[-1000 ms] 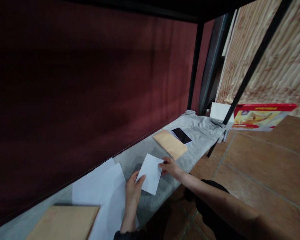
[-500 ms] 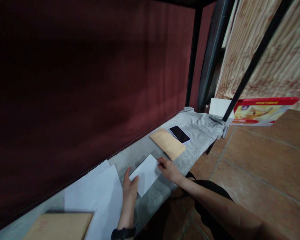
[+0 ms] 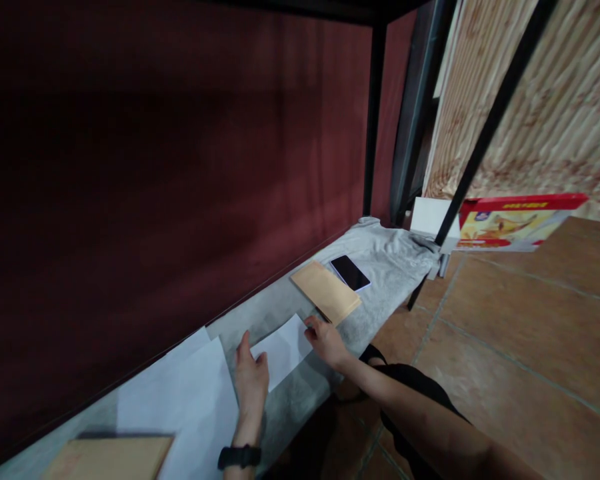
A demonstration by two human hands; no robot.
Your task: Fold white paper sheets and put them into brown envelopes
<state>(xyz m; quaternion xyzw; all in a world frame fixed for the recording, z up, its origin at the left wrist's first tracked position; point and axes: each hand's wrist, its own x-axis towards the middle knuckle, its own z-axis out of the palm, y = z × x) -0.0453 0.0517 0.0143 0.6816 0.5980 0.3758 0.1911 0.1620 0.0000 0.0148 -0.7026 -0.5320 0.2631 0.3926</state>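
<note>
A small white sheet of paper (image 3: 283, 348) lies flat on the grey cloth-covered shelf (image 3: 380, 267). My left hand (image 3: 250, 377) rests on its near left edge, fingers together and pressed down. At the sheet's right edge my right hand (image 3: 325, 340) touches it with fingers bent onto the paper. A brown envelope (image 3: 325, 291) sits just beyond my right hand, and a dark phone (image 3: 350, 272) lies next to it.
Larger white sheets (image 3: 190, 400) lie left of my hands, and a brown cardboard piece (image 3: 110, 457) is at the bottom left. A dark red wall backs the shelf. A red and yellow box (image 3: 510, 223) and black frame posts (image 3: 485, 127) stand at right over a tiled floor.
The white sheet was held tilted up in both hands; it has been lowered flat onto the cloth. Both hands now press on it.
</note>
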